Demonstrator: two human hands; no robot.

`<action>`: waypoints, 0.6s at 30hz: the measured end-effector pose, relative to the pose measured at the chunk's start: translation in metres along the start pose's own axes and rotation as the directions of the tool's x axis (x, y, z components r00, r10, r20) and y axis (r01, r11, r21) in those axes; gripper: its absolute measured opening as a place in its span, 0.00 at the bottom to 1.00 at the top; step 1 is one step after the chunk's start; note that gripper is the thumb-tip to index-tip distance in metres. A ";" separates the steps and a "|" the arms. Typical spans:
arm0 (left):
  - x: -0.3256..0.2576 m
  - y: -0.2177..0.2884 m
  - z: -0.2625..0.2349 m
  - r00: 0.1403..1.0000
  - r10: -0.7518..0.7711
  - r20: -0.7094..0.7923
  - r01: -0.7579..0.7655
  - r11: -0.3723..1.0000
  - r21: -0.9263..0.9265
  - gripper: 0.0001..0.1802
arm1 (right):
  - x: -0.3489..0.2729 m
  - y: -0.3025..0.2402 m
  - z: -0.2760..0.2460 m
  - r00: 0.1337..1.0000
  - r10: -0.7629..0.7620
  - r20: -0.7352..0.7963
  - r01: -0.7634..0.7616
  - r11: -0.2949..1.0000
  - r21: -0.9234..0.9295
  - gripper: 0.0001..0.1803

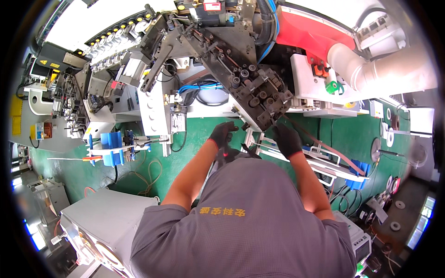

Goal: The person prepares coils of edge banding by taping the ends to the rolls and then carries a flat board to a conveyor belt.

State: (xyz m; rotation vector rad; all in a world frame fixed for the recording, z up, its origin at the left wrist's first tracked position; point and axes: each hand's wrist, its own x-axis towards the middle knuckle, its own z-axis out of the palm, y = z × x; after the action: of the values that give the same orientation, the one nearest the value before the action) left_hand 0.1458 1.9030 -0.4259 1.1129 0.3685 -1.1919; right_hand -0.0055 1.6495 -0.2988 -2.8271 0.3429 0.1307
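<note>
Roller block (259, 95) just above both gloved hands; left hand (221, 134) half-curled, empty; right hand (287, 139) closed, grip on anything indeterminable.

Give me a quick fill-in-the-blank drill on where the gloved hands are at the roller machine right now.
1. Both hands wear ____ gloves.
2. The right hand reaches up to the dark metal plate studded with small round rollers, while the left hand is just to its ____.
3. The machine stands on a ____ base.
4. A thin brown strip runs down from the roller plate on the ____ hand's side.

Missing words: black; left; green; right
</note>
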 end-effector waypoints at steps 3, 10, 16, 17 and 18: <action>-0.011 0.000 -0.003 1.000 0.020 -0.019 -0.019 1.000 0.008 0.14 | -0.010 0.015 0.002 0.999 -0.024 0.029 0.018 0.983 0.185 0.14; -0.034 -0.001 -0.046 0.971 0.113 -0.210 -0.124 0.992 -0.037 0.13 | -0.084 0.067 0.004 0.982 -0.114 0.149 0.103 0.992 0.078 0.08; -0.062 -0.032 -0.116 0.890 0.127 -0.438 -0.087 0.990 0.110 0.11 | 0.012 -0.005 -0.007 0.999 0.040 -0.007 -0.037 0.966 0.255 0.08; -0.070 -0.041 -0.130 0.875 0.137 -0.464 -0.095 0.989 0.114 0.13 | 0.010 -0.008 -0.019 0.994 -0.073 -0.081 0.093 0.952 0.291 0.09; -0.079 -0.051 -0.145 0.859 0.147 -0.490 -0.102 0.988 0.117 0.15 | -0.007 0.008 -0.008 0.989 -0.143 -0.034 0.147 0.970 0.193 0.09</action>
State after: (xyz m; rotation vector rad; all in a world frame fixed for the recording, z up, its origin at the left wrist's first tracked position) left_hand 0.1143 2.0698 -0.4585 1.5004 0.6333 -0.7967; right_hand -0.0136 1.6412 -0.2923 -2.6489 0.1427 0.0352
